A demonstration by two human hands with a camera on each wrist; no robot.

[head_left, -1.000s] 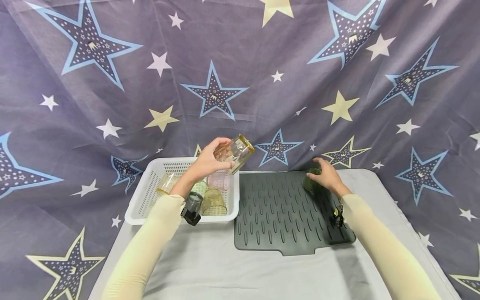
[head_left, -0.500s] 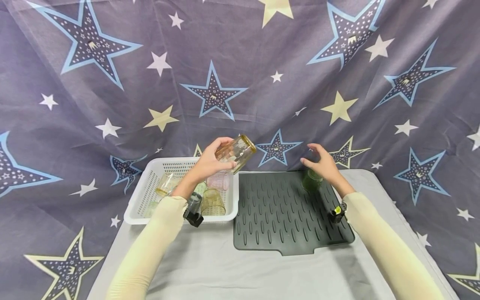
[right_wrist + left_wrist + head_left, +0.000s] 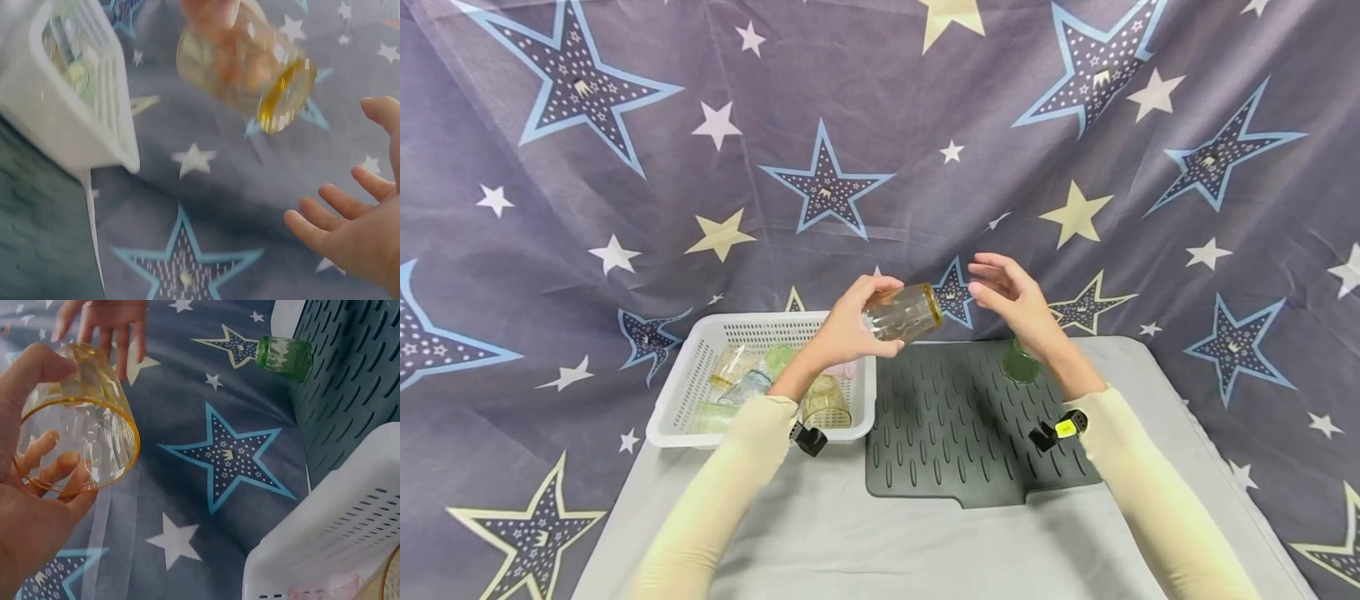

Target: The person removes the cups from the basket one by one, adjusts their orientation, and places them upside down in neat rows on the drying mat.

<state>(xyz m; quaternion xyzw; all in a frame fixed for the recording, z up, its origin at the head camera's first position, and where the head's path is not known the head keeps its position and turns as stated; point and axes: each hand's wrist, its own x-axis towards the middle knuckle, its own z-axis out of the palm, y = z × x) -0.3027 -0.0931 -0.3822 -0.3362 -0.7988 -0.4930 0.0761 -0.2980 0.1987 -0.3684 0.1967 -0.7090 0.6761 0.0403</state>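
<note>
My left hand (image 3: 855, 323) grips a clear glass with an amber rim (image 3: 912, 313), held tilted in the air with its rim towards the right. In the left wrist view, thumb and fingers wrap round the amber-rimmed glass (image 3: 87, 425). My right hand (image 3: 1017, 302) is in the air just right of the rim, its fingers spread and holding nothing; the right wrist view shows a gap between this hand (image 3: 356, 212) and the glass (image 3: 244, 65). A green glass (image 3: 1020, 363) stands on the dark ridged mat (image 3: 940, 417), below my right hand.
Left of the mat, a white perforated basket (image 3: 662, 421) holds several glasses, among them an amber one (image 3: 826, 404) and a green one (image 3: 779, 358). Both stand on a white-covered table (image 3: 850, 533). A star-patterned cloth (image 3: 887, 100) hangs behind.
My right hand has let go of the green glass and moved up and left, leaving it on the mat. My left hand has carried the amber-rimmed glass to the right, tilting it flatter.
</note>
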